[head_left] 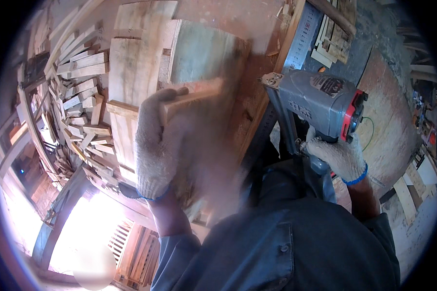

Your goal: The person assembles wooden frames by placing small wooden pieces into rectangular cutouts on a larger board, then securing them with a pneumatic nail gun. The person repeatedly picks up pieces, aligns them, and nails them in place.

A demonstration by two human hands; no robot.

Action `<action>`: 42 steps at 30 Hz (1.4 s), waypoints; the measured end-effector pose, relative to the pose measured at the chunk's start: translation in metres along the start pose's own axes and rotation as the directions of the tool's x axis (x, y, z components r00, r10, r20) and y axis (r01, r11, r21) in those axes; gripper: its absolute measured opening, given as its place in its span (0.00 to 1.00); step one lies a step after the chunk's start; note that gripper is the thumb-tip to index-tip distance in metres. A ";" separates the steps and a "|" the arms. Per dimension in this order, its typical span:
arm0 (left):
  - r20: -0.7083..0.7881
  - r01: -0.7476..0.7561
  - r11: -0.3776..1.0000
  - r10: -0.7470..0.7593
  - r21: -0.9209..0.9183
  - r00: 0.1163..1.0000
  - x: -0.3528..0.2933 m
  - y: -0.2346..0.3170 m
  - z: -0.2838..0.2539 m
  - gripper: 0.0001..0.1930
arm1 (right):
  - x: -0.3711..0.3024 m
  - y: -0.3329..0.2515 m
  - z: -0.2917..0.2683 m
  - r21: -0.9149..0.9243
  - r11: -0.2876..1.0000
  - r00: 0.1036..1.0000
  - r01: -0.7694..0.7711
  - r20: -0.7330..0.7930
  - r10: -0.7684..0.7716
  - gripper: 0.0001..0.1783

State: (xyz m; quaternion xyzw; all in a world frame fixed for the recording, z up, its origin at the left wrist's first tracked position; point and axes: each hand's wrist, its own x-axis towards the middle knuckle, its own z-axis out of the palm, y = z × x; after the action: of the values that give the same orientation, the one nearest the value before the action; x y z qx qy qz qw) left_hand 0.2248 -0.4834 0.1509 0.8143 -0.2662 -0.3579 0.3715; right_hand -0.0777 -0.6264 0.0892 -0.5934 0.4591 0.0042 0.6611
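Note:
My left hand (155, 143), in a white knitted glove, is closed on the end of a piece of wood (192, 100) at the middle of the view. The far side of that piece and the area below it are smeared. In my right hand (341, 157), also gloved, is the handle of a grey nail gun (306, 94) with a red and black end cap. Its nose points left, over the bench edge, apart from the wood. Beyond my left hand, wide pale boards (131, 63) and a greyish board (204, 53) lie flat on the bench.
Many short wood offcuts (85, 104) are heaped at the left. A steel ruler (303, 36) runs along the wooden bench edge (289, 36). Thin slats (332, 43) lie at the far right, near a large brown sheet (393, 126). Slatted wooden pieces (138, 254) stand at lower left.

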 end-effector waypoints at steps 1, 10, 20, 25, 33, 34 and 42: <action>-0.006 0.009 1.000 -0.009 0.025 1.000 0.000 0.002 0.001 0.20 | -0.001 0.001 0.001 -0.019 1.000 1.000 0.008 -0.013 -0.009 0.20; -0.015 0.226 0.949 -0.235 -0.222 0.972 0.001 0.015 -0.014 0.23 | -0.011 0.000 -0.006 -0.104 0.994 0.999 0.032 -0.006 -0.033 0.20; 0.384 0.140 0.918 0.015 -0.372 0.923 0.015 -0.020 -0.047 0.31 | -0.097 -0.051 -0.053 -0.376 0.910 0.952 0.175 0.300 -0.059 0.28; 0.534 0.125 0.918 0.105 -0.377 0.839 0.043 -0.053 -0.003 0.27 | -0.115 -0.070 -0.046 -0.542 0.802 0.924 0.251 0.382 -0.031 0.29; 0.641 0.224 0.916 0.045 -0.332 0.766 0.076 -0.090 0.027 0.32 | -0.109 -0.070 -0.007 -0.667 0.713 0.940 0.218 0.339 0.029 0.31; 0.639 0.220 0.916 0.050 -0.336 0.768 0.080 -0.096 0.030 0.32 | -0.107 -0.071 -0.003 -0.659 0.730 0.947 0.180 0.316 0.051 0.30; 0.638 0.195 0.889 0.130 -0.413 0.759 0.096 -0.134 0.055 0.28 | -0.096 -0.075 0.013 -0.811 0.498 0.938 0.305 0.346 -0.011 0.33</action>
State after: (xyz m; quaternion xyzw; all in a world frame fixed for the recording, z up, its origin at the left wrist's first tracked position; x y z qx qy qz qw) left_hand 0.2624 -0.4952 -0.0188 0.5330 -0.2721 -0.6763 0.4295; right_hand -0.0837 -0.5869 0.2050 -0.8732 0.2354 0.2570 0.3406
